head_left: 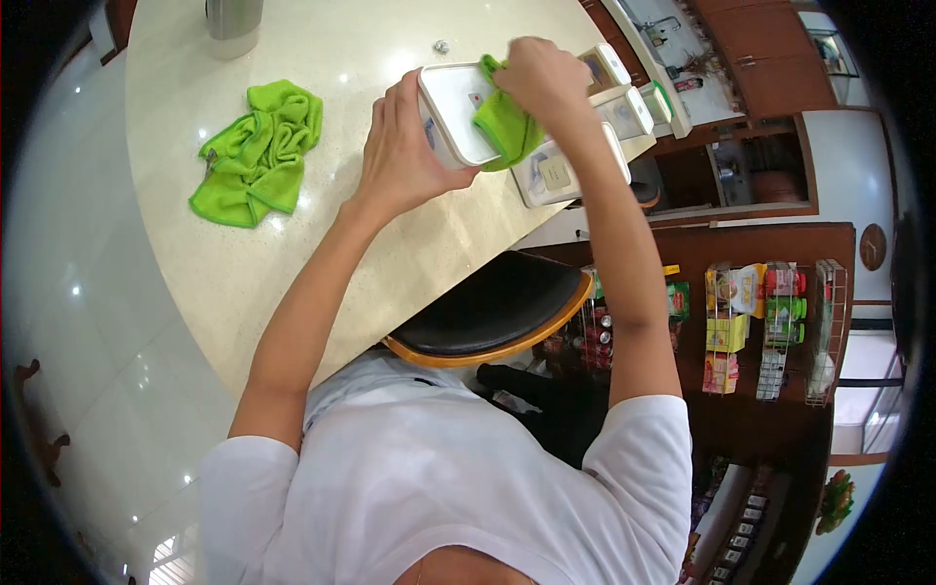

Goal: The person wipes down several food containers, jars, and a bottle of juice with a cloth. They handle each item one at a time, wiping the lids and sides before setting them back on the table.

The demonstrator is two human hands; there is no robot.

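White container (447, 102) btwn hands: L hand (402, 146) part-open, gripping its side; R hand (546, 80) closed on green cloth (509, 127) against its top. Best: brace w/ L, press cloth flat, incl. corners.

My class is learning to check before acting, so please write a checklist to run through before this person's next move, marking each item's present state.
1. Left hand supports the white box: ok.
2. Right hand has a grip on the green cloth, which meets the box's face: ok.
3. Spare cloth lies flat: not ok, it is crumpled on the table.
4. Metal cup stands well apart from both hands: ok.
5. Box's face is fully in view: not ok, the cloth covers part.
6. Underside of the box is clean: cannot tell, it is hidden.
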